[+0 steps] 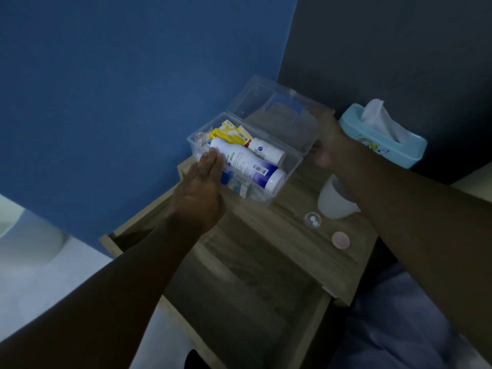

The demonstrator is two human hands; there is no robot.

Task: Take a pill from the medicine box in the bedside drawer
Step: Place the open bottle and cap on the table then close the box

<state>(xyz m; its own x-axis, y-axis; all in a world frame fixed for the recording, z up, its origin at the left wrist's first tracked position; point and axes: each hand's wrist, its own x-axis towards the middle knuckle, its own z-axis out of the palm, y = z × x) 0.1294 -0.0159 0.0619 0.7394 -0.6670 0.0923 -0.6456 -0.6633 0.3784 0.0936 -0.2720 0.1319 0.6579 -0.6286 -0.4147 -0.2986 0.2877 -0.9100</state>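
The clear medicine box [288, 166] sits open on the wooden tabletop [266, 235]. The left hand [198, 193] reaches forward, fingers straight and together, flat against the large white bottle [250, 166] inside. The right hand [328, 145] grips the lid [255, 102] at its right edge, arm extended.

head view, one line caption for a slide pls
Left hand rests flat on a white bottle in the clear plastic medicine box; right hand holds its open lid.
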